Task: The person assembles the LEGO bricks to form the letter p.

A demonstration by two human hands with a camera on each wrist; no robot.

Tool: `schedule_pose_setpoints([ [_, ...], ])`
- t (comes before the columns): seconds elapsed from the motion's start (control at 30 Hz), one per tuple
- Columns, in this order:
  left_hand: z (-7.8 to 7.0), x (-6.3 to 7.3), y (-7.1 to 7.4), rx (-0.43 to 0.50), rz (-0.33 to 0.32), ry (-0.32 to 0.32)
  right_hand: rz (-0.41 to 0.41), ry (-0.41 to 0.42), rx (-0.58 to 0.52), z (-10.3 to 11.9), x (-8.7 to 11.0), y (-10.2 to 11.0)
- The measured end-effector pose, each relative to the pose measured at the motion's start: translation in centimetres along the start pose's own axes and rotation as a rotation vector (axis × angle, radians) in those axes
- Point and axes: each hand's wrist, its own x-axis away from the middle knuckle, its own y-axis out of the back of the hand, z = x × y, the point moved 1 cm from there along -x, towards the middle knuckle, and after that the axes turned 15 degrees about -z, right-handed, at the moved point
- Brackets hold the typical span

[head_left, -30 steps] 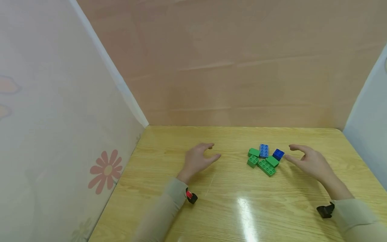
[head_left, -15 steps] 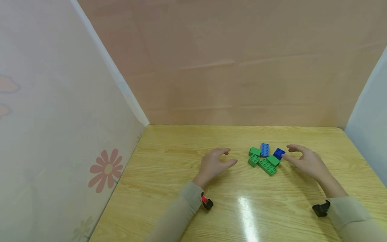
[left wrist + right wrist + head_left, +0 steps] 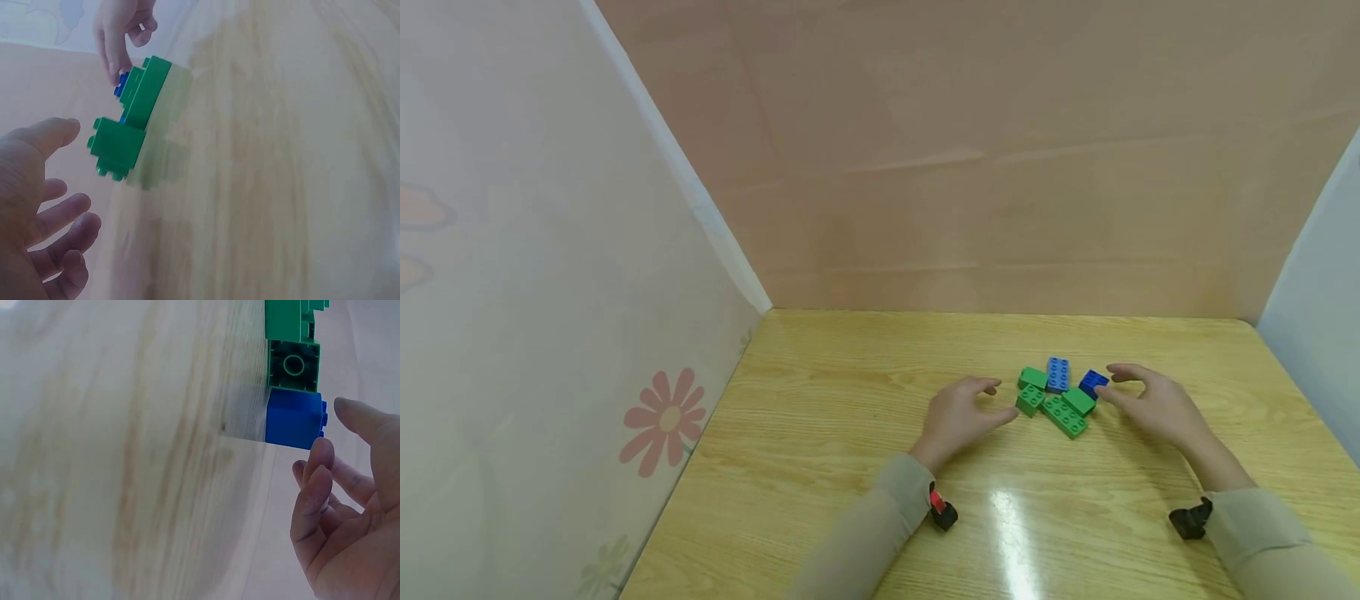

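Note:
In the head view, my left hand [image 3: 958, 417] hovers with thumb and fingers apart, left of a small studded green brick [image 3: 1030, 400]. The left wrist view shows a gap between that hand's thumb and the green brick [image 3: 115, 147]. My right hand [image 3: 1165, 408] holds nothing; its spread thumb and fingers are close around the corner of a small dark blue brick [image 3: 292, 419]. Beside the blue brick, a green brick [image 3: 294, 365] lies on its side, hollow underside showing. A long green brick [image 3: 1065, 418] lies in front, and a longer light blue brick [image 3: 1058, 375] behind.
Another green brick [image 3: 1032, 377] lies at the back left of the cluster. The wooden table [image 3: 820, 400] ends at a brown backdrop [image 3: 880, 208]. A pale flower-printed wall [image 3: 550, 333] stands on the left. Each wrist carries a small black camera [image 3: 1191, 521].
My left hand has moved right, up to the bricks. My right hand has shifted slightly left, its thumb now overlapping the dark blue brick in the head view. The bricks stay in place.

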Motion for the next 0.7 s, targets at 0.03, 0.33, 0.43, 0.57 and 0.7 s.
schedule_pose_setpoints([
  [0.03, -0.2, 0.0, -0.2, -0.002, 0.003, 0.004, 0.0, 0.001, 0.0, 0.0, 0.0, -0.1],
  [0.33, -1.3, 0.1, -2.3, -0.047, -0.001, 0.068, 0.019, -0.015, -0.018, -0.4, -0.2, -0.5],
  [0.43, -1.7, 0.1, -2.8, -0.068, -0.01, 0.069, 0.024, -0.019, -0.014, -0.4, -0.3, -0.4],
  [0.57, -2.1, 0.0, -3.2, -0.088, -0.018, 0.058, 0.029, -0.024, -0.007, -0.2, -0.2, -0.3],
  [0.7, -2.4, 0.0, -3.6, -0.1, -0.031, 0.043, 0.035, -0.031, 0.001, 0.2, -0.2, -0.2],
])
